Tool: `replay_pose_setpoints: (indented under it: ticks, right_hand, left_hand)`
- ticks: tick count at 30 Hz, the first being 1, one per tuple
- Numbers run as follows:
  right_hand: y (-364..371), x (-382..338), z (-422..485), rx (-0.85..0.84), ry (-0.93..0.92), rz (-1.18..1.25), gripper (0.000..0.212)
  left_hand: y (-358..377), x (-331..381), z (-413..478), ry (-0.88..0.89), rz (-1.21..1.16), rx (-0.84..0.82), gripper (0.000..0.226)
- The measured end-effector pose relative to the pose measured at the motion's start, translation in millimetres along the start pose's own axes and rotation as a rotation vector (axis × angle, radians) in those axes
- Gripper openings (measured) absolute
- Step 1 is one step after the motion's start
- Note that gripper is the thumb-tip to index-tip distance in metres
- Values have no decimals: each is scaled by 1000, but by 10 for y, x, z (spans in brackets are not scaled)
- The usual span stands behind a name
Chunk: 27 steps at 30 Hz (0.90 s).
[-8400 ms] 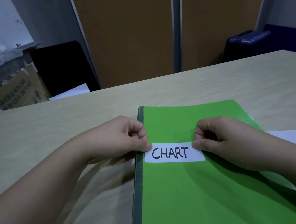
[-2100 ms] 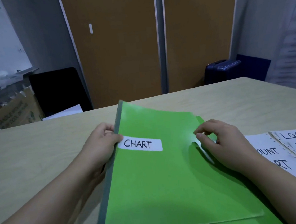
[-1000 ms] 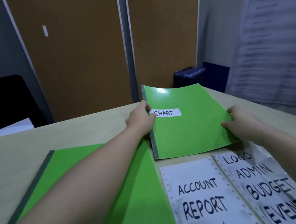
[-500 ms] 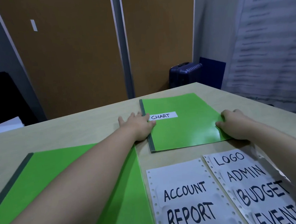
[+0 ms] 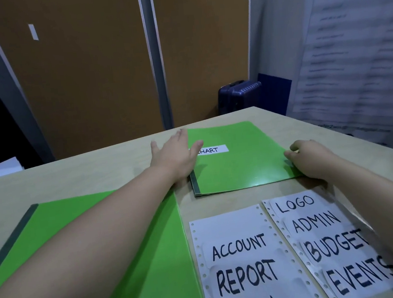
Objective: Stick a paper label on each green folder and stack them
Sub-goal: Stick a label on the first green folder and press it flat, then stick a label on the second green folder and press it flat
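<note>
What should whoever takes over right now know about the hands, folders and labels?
Left hand: open, flat on the spine edge of the CHART folder.
Right hand: fingers bent at that folder's right edge; grip unclear.
Done: CHART label stuck on; folder lies flat on the table, far side.
To do: the near green folder, no label showing, needs one from the label sheets (ACCOUNT, REPORT, LOGO, ADMIN, BUDGET, EVENTS), then stacking.

two green folders lie on the surface (image 5: 73, 180): the far folder (image 5: 240, 168) at one o'clock, the near folder (image 5: 54, 229) at eight o'clock. one stuck label (image 5: 214, 150), reading chart, sits on the far one. two label sheets at five o'clock: the left sheet (image 5: 234, 227) shows three words, the last cut off, the right sheet (image 5: 319, 235) four. two hands: left hand (image 5: 177, 158), right hand (image 5: 311, 159). one suitcase (image 5: 238, 94) at twelve o'clock.
</note>
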State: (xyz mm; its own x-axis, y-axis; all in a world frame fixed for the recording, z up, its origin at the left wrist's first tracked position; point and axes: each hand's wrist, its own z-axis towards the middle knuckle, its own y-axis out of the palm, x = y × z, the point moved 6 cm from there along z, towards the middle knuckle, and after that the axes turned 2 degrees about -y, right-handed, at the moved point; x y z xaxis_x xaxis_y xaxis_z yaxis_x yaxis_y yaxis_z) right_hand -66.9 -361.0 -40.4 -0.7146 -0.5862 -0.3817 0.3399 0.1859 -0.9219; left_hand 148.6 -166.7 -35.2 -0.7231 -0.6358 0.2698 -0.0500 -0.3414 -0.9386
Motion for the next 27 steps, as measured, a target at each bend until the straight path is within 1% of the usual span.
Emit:
replay_pose_setpoints:
  ticks: [2, 3, 5, 7, 10, 13, 17, 19, 22, 24, 27]
  right_hand:
    - [-85, 75, -84, 58, -5, 63, 39]
    - [-113, 108, -127, 76, -2, 96, 37]
    - [-172, 171, -232, 102, -1, 145, 27]
    - [-236, 204, -354, 132, -7, 160, 17]
    - [-343, 190, -538, 149, -20, 155, 11]
    - [-385, 175, -699, 93, -4, 92, 10]
    - [-326, 150, -849, -20, 22, -2, 9]
    - [-285, 160, -881, -56, 44, -28, 16]
    - [-250, 194, -871, -61, 65, -36, 25]
    - [-234, 223, -853, -50, 79, -37, 25]
    - [-199, 281, -811, -31, 114, -27, 21]
  left_hand:
    - [-157, 161, -137, 74, -30, 100, 64]
    - [-198, 251, -232, 109, -19, 98, 58]
    - [-201, 448, -455, 188, -24, 33, 46]
    - [-189, 652, -714, 271, -99, -29, 39]
    - [-175, 924, -1032, 314, -195, -111, 30]
    - [-86, 1083, -1201, 279, -240, -202, 26]
    - [49, 1161, -1276, 176, -269, -258, 25]
    - [85, 1196, -1291, 145, -261, -247, 26]
    - [124, 1227, -1275, 114, -214, -216, 26]
    - [155, 1243, -1258, 95, -185, -204, 26]
    - [189, 1257, -1231, 71, -176, -187, 24]
